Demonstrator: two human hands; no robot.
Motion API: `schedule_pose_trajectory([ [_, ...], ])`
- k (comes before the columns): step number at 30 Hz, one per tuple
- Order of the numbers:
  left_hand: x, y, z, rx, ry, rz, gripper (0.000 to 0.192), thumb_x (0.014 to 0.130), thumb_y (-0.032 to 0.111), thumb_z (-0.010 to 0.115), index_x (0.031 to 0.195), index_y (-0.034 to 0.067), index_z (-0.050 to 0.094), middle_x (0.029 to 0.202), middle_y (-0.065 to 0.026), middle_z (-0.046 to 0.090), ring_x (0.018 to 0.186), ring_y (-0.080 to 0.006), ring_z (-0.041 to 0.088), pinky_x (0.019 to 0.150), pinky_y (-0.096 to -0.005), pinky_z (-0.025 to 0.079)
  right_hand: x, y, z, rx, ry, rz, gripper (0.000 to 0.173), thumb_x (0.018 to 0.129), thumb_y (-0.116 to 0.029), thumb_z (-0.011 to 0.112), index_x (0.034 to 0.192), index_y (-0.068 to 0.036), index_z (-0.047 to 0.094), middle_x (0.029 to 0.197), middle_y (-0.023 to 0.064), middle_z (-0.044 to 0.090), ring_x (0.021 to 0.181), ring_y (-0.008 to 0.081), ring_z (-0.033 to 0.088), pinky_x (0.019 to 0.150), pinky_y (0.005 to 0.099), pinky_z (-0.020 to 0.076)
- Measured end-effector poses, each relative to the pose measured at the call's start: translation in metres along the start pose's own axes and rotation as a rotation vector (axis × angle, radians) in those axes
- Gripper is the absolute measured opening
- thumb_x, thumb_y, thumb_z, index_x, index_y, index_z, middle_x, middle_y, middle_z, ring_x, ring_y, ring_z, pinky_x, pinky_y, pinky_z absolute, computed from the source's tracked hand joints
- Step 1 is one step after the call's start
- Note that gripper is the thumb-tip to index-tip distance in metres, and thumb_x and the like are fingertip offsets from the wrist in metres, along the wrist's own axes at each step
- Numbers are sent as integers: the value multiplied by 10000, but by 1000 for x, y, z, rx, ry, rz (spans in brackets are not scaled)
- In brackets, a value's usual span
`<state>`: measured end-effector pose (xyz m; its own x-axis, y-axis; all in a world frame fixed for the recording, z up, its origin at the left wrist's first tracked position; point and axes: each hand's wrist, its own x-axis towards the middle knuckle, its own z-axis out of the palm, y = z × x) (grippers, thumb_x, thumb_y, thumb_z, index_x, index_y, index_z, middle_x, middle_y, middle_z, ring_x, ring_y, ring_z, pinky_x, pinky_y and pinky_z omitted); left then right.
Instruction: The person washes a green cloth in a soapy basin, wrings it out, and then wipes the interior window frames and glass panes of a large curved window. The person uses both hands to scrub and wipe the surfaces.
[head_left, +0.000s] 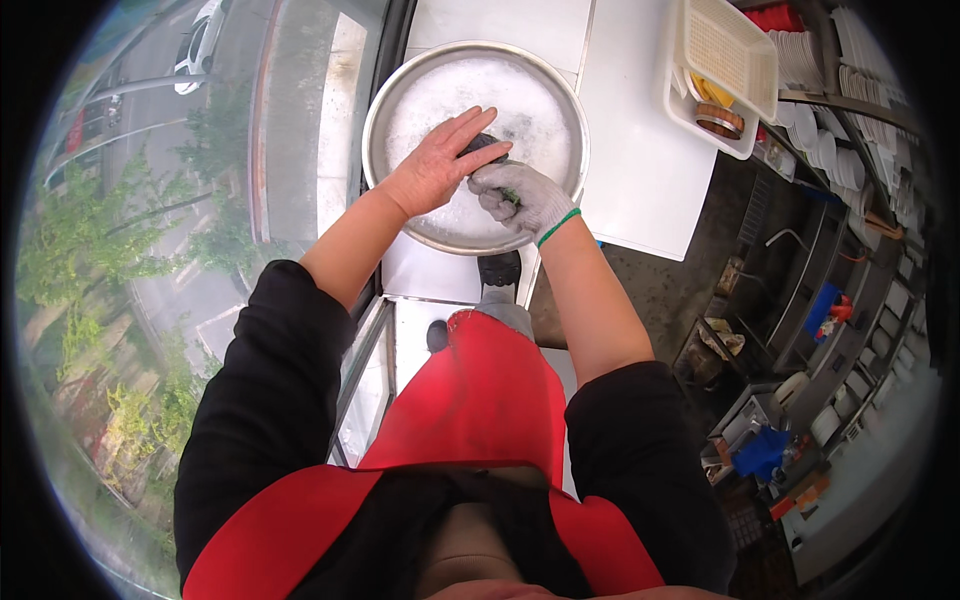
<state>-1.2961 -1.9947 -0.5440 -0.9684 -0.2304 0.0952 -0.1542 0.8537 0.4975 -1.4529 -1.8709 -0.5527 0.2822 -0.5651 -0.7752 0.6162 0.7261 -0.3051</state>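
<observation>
A round metal basin (581, 161) of foamy water (435, 86) stands before me on a white surface. Over the foam is my bare left hand (446, 161), its fingers stretched forward. A small dark item (481, 144) shows between its thumb and fingers; what it is and how firmly it is held, I cannot tell. Close beside it on the right, my right hand (517, 196) wears a grey knit glove with a green cuff and is curled into a fist. A bit of green material (511, 196) shows between the gloved fingers; most of it is hidden.
A large glass window (172, 247) runs along the left. To the right, a white tabletop (637, 202) holds stacked plastic baskets (731, 52) with a brown round item (720, 120). Shelves with stacked white dishes (847, 169) line the far right. My black shoe (499, 270) is near the basin.
</observation>
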Motion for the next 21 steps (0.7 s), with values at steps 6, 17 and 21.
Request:
schedule_pose_trajectory([
  [6,12,-10,-2,48,-237,141,579,815,24,630,1361,212,577,1414,-54,550,1097,-314,612,844,-366,602,-6,-21,26,-478,57,29,173,788,-231,695,714,-133,572,577,-48,436,468,61,368,416,248,236],
  [17,10,1,10,249,-472,-295,219,826,49,640,1044,59,627,945,-142,702,892,-320,718,773,-401,593,16,-21,45,-1267,359,-51,308,872,-272,587,1047,-78,751,970,174,749,898,346,732,818,482,570],
  [21,20,5,9,172,-685,-444,172,852,41,618,1013,33,678,1027,-170,726,957,-341,718,830,-432,584,13,-22,49,-1371,475,25,345,884,-247,581,1154,-118,751,1151,152,734,1050,347,714,863,482,577],
])
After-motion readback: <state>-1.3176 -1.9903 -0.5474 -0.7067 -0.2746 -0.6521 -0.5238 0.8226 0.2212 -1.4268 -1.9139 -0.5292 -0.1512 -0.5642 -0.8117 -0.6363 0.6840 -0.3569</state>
